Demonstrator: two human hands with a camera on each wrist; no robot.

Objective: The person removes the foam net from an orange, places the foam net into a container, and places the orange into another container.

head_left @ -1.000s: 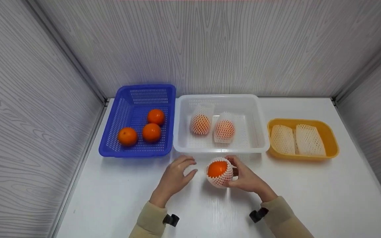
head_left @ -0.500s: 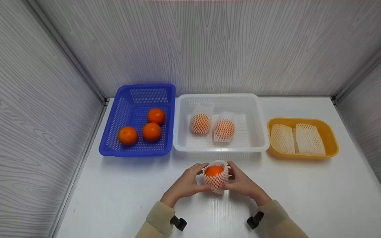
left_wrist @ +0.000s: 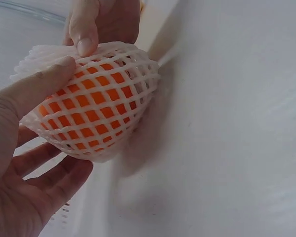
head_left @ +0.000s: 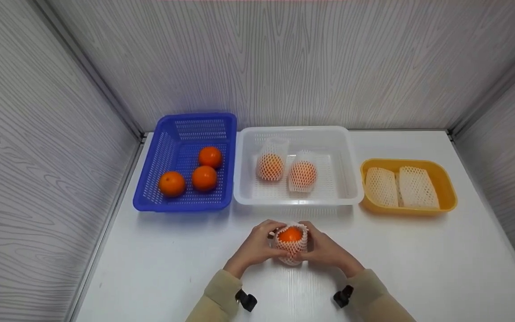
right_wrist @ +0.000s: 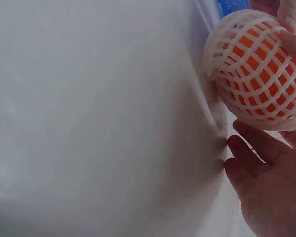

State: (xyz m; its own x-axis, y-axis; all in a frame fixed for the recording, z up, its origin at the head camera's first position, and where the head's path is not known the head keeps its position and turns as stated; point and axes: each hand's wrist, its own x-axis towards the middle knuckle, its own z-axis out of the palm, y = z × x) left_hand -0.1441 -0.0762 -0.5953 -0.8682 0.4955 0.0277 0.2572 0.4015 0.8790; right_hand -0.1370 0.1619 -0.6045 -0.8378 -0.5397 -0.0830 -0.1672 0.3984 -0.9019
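An orange (head_left: 290, 234) sits inside a white foam net (head_left: 291, 248), its top bare at the net's mouth, in front of the white basket. From the left, my left hand (head_left: 256, 243) grips the netted orange with thumb in front and fingers behind. My right hand (head_left: 327, 248) holds it from the other side, thumb near the left thumb. In the left wrist view the net (left_wrist: 93, 101) is stretched round the fruit between both thumbs. The right wrist view shows the net's closed end (right_wrist: 214, 59) and the right hand's curved fingers (right_wrist: 256, 148) beside it.
A blue basket (head_left: 183, 207) at the left holds three bare oranges. The white basket (head_left: 300, 202) in the middle holds two netted oranges (head_left: 270, 167). At the right, a yellow tray (head_left: 448, 192) holds folded foam nets (head_left: 417, 188). Panels stand behind and at both sides.
My left hand has moved right and taken hold of the netted orange. The orange has come slightly nearer to me and tilted, with the net higher round it. The right hand still holds it.
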